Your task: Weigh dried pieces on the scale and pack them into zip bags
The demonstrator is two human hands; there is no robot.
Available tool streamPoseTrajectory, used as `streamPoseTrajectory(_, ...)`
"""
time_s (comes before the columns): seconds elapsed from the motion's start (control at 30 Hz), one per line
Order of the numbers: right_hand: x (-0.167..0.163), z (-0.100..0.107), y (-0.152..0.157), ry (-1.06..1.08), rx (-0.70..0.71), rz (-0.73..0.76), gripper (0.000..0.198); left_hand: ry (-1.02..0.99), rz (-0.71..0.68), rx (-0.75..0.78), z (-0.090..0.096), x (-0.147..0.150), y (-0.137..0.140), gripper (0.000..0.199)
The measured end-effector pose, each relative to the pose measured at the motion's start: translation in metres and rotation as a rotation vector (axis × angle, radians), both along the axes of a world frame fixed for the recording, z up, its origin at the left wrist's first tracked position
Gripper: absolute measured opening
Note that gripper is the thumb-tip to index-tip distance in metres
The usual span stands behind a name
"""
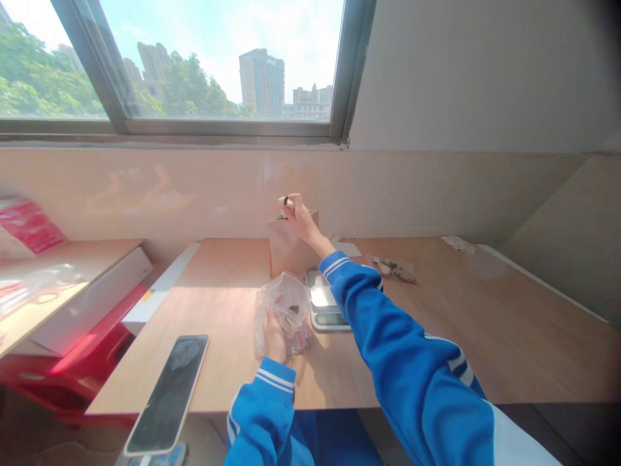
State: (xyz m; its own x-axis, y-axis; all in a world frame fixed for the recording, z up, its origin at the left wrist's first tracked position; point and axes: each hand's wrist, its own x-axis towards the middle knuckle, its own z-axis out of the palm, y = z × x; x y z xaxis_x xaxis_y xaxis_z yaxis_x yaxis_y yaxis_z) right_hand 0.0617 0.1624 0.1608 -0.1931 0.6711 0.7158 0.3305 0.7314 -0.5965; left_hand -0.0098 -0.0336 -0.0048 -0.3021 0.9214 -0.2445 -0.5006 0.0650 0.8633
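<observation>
My left hand (pixel 274 336) is closed around a clear plastic bag (pixel 286 291) above the table, its mouth open. A few small dark bits show inside the bag, and a red line runs along its lower part. My right hand (pixel 301 219) is raised over the open top of a light cardboard box (pixel 286 249). Its fingers are closed at a small pale piece with a dark band, too small to name. Beside the bag stands a silver and white kitchen scale (pixel 323 294), partly hidden by my right sleeve.
A large phone (pixel 167 395) lies at the table's (pixel 233 382) front left edge, reaching past it. Right of the scale is a clear bag (pixel 395 269) with brownish pieces. Crumpled white plastic (pixel 458 244) lies at the back right. A red stool (pixel 92 362) stands left.
</observation>
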Motion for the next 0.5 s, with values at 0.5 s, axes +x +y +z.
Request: streamPoseTrajectory(0.5,0.037,0.006,0.006,-0.451,0.000,-0.356,0.021,-0.056,-0.002,-0.022,0.013,-0.002,-0.005,0.054)
